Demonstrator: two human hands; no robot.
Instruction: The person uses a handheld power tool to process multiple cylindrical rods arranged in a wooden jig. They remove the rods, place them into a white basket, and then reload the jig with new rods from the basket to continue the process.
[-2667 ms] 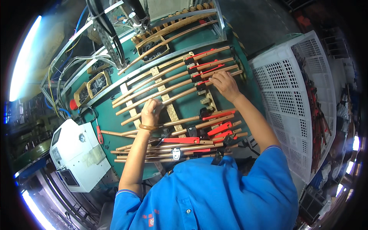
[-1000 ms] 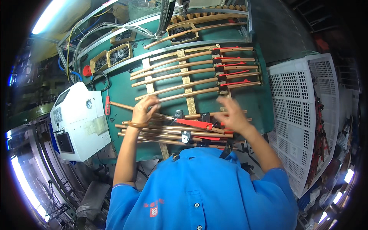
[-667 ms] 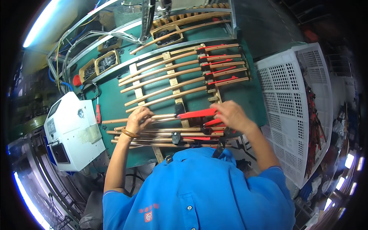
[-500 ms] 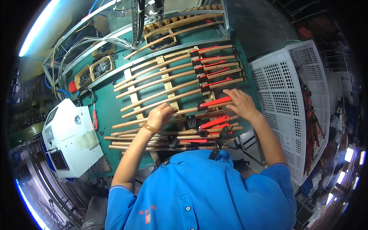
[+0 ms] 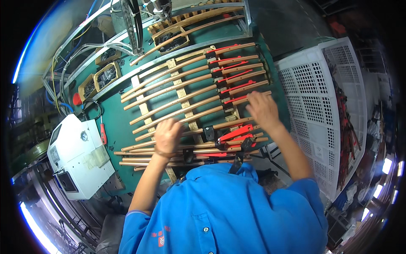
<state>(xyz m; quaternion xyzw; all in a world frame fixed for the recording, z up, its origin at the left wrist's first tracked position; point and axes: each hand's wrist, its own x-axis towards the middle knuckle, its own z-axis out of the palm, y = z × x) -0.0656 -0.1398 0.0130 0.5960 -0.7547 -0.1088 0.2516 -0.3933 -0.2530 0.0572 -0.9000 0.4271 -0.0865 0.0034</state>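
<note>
rods lie in a spaced row (image 5: pixel 203 103) across the wooden strips (image 5: pixel 180 90) on the green table (image 5: pixel 122 131), about six of them, each with a black clamp and a narrow red lever near its right end. by the look of it, that part is done: the row is fairly even, with the levers all toward the same side. the nearest rod (image 5: pixel 202 114) seems to be the one being dealt with, since both hands are at it. the left hand (image 5: pixel 168 134) is blurred, its fingers bent down over the rod's left part; whether it pinches the rod i cannot tell. the right hand (image 5: pixel 263 111) is by the rod's right end, fingers bent and slightly parted, and whether they grip or only touch is hidden.

closer to the person's body, a jumbled pile of rods (image 5: pixel 139 159) has not been laid out. they cross and overlap, with clamps and a wide red lever (image 5: pixel 236 133) showing among them. i judge this pile to be what is left, too tangled to count.
</note>
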